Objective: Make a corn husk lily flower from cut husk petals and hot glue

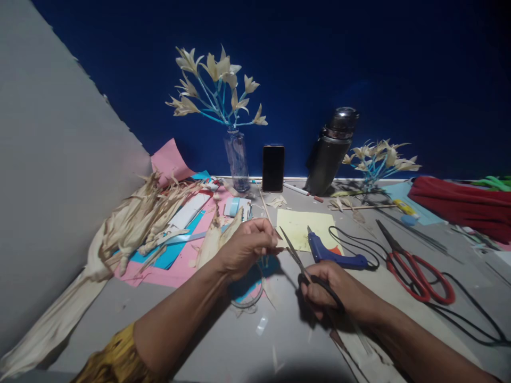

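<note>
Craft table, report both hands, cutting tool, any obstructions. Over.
Left hand: fingertips pinched, contents too small to tell. Right hand: grip on black-handled scissors, blades pointing toward the left. Blue glue gun close by.

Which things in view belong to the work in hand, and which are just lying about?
Likely in the work:
- thin piece at the left hand's fingers
- black-handled scissors in the right hand
- pale husks
- blue glue gun, probably

Likely just lying about:
- phone
- dark flask
- red cloth

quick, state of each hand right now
Left hand: pinched closed, anything in it too small to identify.
Right hand: closed on black-handled scissors.
</note>
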A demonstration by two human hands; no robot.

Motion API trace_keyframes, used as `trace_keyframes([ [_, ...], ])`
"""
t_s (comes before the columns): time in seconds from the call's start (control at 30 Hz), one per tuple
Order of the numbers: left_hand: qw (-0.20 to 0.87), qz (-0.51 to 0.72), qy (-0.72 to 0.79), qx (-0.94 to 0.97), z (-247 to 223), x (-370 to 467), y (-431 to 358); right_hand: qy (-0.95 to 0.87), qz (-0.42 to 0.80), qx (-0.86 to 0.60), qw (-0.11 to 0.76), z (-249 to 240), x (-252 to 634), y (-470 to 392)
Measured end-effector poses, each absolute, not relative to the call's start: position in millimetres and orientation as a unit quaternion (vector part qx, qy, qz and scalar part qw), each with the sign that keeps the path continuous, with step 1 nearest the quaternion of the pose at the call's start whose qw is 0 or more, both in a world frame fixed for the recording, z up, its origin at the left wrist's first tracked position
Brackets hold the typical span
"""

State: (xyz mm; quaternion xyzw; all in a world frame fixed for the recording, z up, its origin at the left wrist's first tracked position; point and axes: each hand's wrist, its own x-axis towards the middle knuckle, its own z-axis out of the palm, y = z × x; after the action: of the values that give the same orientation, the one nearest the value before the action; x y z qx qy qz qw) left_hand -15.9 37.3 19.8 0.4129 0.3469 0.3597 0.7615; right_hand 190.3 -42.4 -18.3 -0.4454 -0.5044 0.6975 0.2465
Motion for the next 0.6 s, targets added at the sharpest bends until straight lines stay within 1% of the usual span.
trace_keyframes([
  [0.2, 0.719, 0.380, 0.348, 0.465, 18.1, -21.0, 41.1, -0.516, 0.694, -0.440, 0.241, -18.5, 190.9, -42.3],
  [0.6, 0.696, 0.323, 0.375, 0.519, 26.5, -30.2, 42.9, -0.519, 0.681, -0.476, 0.203, -15.0, 189.2, -42.5],
])
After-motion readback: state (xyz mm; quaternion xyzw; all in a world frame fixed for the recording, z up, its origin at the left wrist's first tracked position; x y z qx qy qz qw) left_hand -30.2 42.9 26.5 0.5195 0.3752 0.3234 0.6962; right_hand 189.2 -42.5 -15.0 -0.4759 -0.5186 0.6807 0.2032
